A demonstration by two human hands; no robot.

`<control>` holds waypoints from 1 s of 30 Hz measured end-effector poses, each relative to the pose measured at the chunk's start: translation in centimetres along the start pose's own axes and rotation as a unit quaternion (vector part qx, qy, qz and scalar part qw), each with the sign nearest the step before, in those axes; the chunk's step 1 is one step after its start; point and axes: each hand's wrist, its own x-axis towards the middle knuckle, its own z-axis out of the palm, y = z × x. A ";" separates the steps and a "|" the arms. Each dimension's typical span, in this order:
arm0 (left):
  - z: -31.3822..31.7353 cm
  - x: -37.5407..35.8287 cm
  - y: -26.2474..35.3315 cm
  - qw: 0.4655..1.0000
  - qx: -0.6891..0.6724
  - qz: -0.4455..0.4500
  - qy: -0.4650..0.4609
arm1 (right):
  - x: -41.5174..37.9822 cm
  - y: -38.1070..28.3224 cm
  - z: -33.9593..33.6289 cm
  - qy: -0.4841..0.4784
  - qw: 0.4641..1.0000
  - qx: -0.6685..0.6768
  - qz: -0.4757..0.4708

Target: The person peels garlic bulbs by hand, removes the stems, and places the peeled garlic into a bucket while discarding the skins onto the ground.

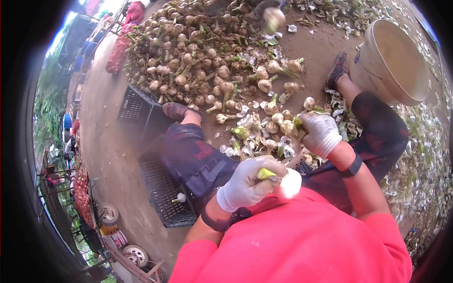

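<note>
My left hand [252, 183], in a pale glove, is closed around a white garlic bulb [289, 184]. A short yellow-green stem stub [266, 174] sticks out at its fingers. Up and to the right, my gloved right hand [321, 133] is clenched, with a yellow-green end [297, 123] showing at the thumb side; I cannot tell what it grips. Beneath it lie loose garlic bulbs [271, 107] with stems and white peeled skins [285, 150]. A big heap of soil-stained garlic [181, 61] rises in front of my legs.
A white bucket [361, 70] stands at the right by my foot. Black plastic crates [165, 193] sit at my left, one with a garlic bulb [180, 198] on it. At the top, another person's gloved hand [259, 12] is beside a blurred bulb. Peelings [420, 165] cover the right ground.
</note>
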 end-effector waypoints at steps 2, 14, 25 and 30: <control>-0.4 0.2 0.1 0.995 -0.091 0.011 0.028 | -0.1 -0.4 -0.1 -0.167 0.986 -0.012 -0.010; 1.6 3.0 -1.0 0.942 0.301 0.089 0.122 | -4.4 -2.9 -4.0 -0.028 0.988 0.125 0.084; 1.9 2.8 -0.6 0.896 0.433 0.095 0.022 | -3.2 -4.3 1.2 -0.008 1.000 0.028 -0.010; -0.6 1.2 1.0 0.916 0.380 0.123 -0.034 | -1.1 -2.5 1.3 0.080 0.995 0.062 -0.002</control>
